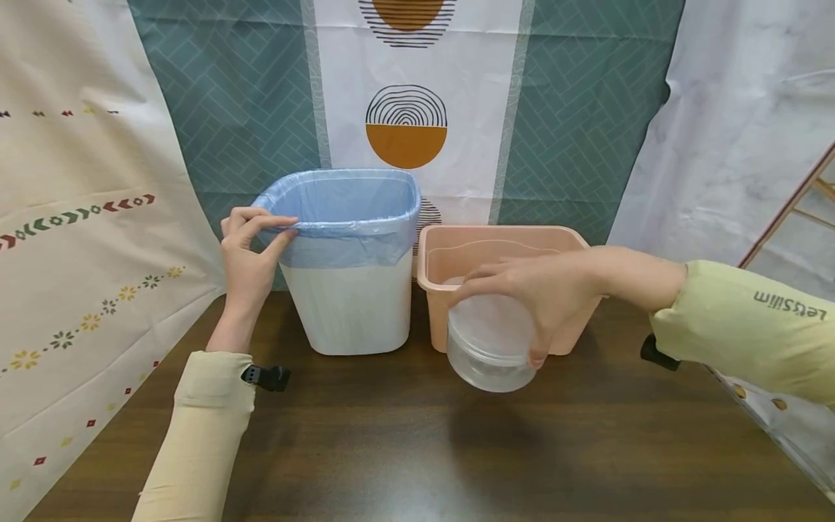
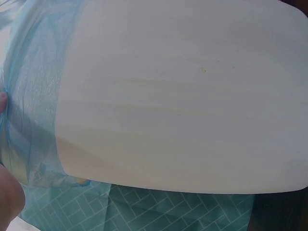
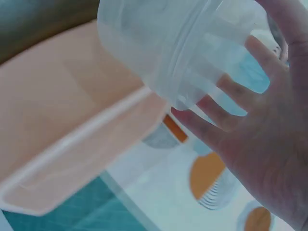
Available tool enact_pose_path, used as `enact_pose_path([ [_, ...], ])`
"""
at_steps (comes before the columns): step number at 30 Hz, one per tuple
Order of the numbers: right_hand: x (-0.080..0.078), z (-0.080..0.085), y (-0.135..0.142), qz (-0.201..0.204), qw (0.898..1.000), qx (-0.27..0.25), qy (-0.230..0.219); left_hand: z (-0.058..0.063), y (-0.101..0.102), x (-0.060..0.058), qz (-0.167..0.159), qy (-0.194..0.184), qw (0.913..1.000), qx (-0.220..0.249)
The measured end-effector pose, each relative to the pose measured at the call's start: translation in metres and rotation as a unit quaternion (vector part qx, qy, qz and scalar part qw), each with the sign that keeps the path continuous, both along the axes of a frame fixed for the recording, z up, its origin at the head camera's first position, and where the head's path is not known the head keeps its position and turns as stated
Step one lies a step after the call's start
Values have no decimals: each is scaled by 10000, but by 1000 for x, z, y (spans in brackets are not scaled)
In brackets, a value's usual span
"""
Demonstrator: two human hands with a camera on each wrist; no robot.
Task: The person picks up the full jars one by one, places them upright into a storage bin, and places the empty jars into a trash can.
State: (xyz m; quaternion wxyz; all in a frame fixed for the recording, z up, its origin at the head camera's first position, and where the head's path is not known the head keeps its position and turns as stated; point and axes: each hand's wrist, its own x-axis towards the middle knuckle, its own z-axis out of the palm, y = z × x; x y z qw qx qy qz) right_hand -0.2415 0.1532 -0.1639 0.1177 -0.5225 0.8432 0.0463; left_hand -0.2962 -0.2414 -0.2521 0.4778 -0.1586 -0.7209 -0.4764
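My left hand (image 1: 251,250) pinches the front left rim of a white trash can (image 1: 349,312), thumb and fingers on its blue plastic liner (image 1: 352,243). The liner folds over the rim and hangs partway down the outside; it also shows in the left wrist view at the can's upper end. My right hand (image 1: 544,293) grips a clear round plastic container (image 1: 489,344) by its upper edge, fingers spread around it. The container is held slightly tilted above the table, before a peach rectangular bin (image 1: 438,322). In the right wrist view the fingertips (image 3: 185,115) reach the container's rim.
Trash can and peach bin stand side by side at the back of the dark wooden table (image 1: 365,449). Inside the peach bin, a whitish translucent piece (image 1: 453,280) shows beside my right hand. Patterned cloth (image 1: 248,94) hangs close behind both bins and along the left and right sides.
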Motion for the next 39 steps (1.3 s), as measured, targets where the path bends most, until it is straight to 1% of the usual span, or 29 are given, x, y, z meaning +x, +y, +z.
enact_pose_path([
  [2, 0, 14, -7, 67, 9999, 49, 73, 0, 0, 0, 1, -20, 10000, 3],
  [4, -1, 27, -14, 34, 9999, 90, -81, 1, 1, 1, 10, -42, 10000, -3],
  [6, -2, 39, -21, -103, 9995, 171, -255, 1, 1, 1, 21, -46, 10000, -1],
  [9, -2, 55, -29, -437, 9976, 268, -462, 1, 2, 2, 25, -34, 10000, 1],
  [13, -3, 71, -38, -762, 9955, 320, -454, 1, 2, 3, 34, -69, 10000, -30],
  [20, -7, 98, -52, -1022, 9935, 280, -407, 2, 1, 2, 95, -133, 9999, -56],
  [24, -12, 116, -61, -1213, 9906, 420, -478, 1, 0, 1, 120, -142, 9998, -33],
  [28, -18, 131, -73, -1362, 9880, 613, -397, -1, -1, -2, 132, -120, 9998, -22],
  [31, -23, 141, -82, -1393, 9876, 651, -323, -1, -1, -2, 135, -123, 9998, -29],
  [34, -29, 149, -90, -1330, 9889, 605, -273, -1, 0, -2, 137, -154, 9998, -27],
  [39, -38, 156, -103, -1200, 9914, 524, 73, 0, -1, -2, 152, -192, 9997, 10],
])
